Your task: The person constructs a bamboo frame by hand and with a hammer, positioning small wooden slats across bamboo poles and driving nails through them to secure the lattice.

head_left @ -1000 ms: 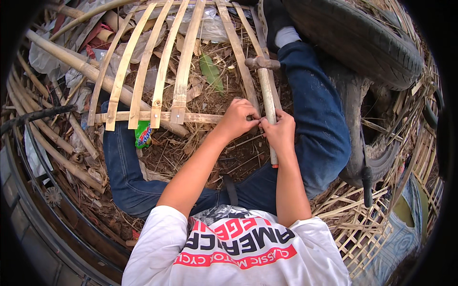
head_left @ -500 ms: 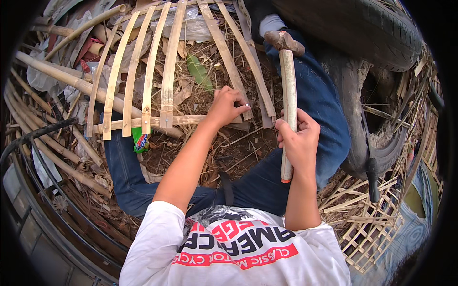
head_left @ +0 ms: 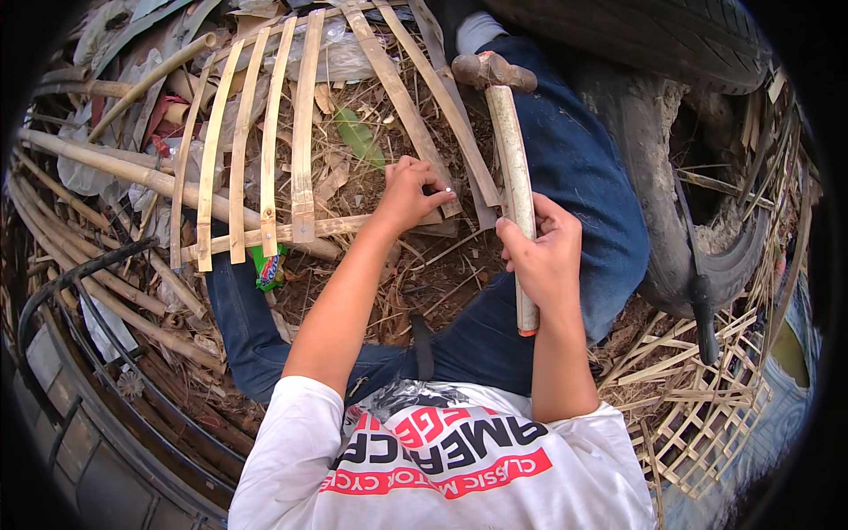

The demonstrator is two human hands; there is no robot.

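Note:
My left hand (head_left: 411, 196) is closed in a pinch over the lower end of a bamboo slat (head_left: 397, 93). The bright head of a small nail (head_left: 449, 190) shows at its fingertips. To its right, my right hand (head_left: 549, 252) is wrapped round the pale handle of a hammer (head_left: 511, 150). The hammer stands nearly upright in the picture, its rusty head at the top, over my trouser leg. Several slats run side by side across a bamboo crosspiece (head_left: 340, 226), which passes under my left wrist.
Bamboo poles (head_left: 132, 163) and plastic scraps lie at the left, near a black metal rack (head_left: 40, 318). A green wrapper (head_left: 268, 268) sits below the slats. At the right are a tyre (head_left: 671, 35), a dark-handled tool (head_left: 704, 318) and a woven bamboo lattice (head_left: 715, 406).
The hammer's head has tilted left, and my right hand has shifted slightly left with it. My left hand keeps its pinch on the nail. The whole view has shifted a little.

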